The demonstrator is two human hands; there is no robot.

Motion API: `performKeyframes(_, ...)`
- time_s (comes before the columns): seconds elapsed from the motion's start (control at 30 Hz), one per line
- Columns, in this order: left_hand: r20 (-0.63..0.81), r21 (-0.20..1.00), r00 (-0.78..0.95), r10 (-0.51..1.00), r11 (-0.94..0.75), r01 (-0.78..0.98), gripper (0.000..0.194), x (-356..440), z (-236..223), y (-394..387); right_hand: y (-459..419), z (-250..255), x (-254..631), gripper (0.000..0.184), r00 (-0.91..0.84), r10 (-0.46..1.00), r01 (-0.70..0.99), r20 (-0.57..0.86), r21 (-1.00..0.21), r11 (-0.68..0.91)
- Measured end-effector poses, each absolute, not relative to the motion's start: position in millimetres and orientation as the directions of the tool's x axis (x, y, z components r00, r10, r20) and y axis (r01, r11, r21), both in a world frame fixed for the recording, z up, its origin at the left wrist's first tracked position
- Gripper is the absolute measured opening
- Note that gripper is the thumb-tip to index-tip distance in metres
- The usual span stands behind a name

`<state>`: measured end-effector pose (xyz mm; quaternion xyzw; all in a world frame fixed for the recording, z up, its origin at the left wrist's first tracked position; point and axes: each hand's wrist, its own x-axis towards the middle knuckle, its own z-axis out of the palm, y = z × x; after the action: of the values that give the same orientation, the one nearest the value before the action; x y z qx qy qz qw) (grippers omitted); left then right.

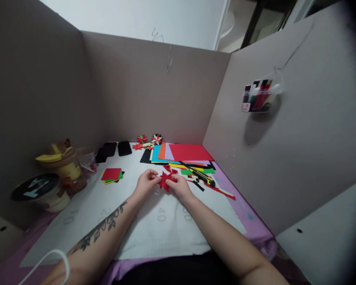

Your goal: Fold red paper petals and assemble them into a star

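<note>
A red folded-paper star (pixel 165 182) with many points is held just above the white mat (pixel 163 233), between my two hands. The fingers and thumb of my left hand (pixel 148 180) pinch its left side. On its right side, my right hand (pixel 180 186) grips it with the thumb on top; some of those fingers are hidden beneath the paper. Small red folded pieces (pixel 169 170) lie right behind the star. Close to my right hand rests a yellow-and-black utility knife (pixel 206 177) among narrow coloured paper scraps.
Stacked coloured sheets (pixel 190 152) lie at the back right. Several finished paper stars (pixel 156 139) sit by the back wall, near dark flat objects (pixel 124 148). Small coloured squares (pixel 112 174) lie left, with tubs (pixel 53 194) beyond. Grey panels (pixel 154 91) enclose three sides.
</note>
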<state>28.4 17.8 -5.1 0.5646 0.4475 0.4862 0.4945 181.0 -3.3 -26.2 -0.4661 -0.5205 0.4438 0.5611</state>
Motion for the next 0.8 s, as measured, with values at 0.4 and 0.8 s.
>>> performKeyframes(0.4, 0.119, 0.992, 0.222, 0.968, -0.106, -0.073, 0.033, 34.7, -12.1, 16.7, -2.5, -30.9, 179.5, 0.021, 0.036, 0.996, -0.071, 0.084, -0.994, 0.086)
performKeyframes(0.8, 0.159, 0.987, 0.177, 0.971, -0.159, -0.013, 0.027, 33.1, -5.7, 12.3, -1.6, -31.4, 179.8, 0.025, 0.012, 0.995, -0.106, 0.103, -0.989, 0.104)
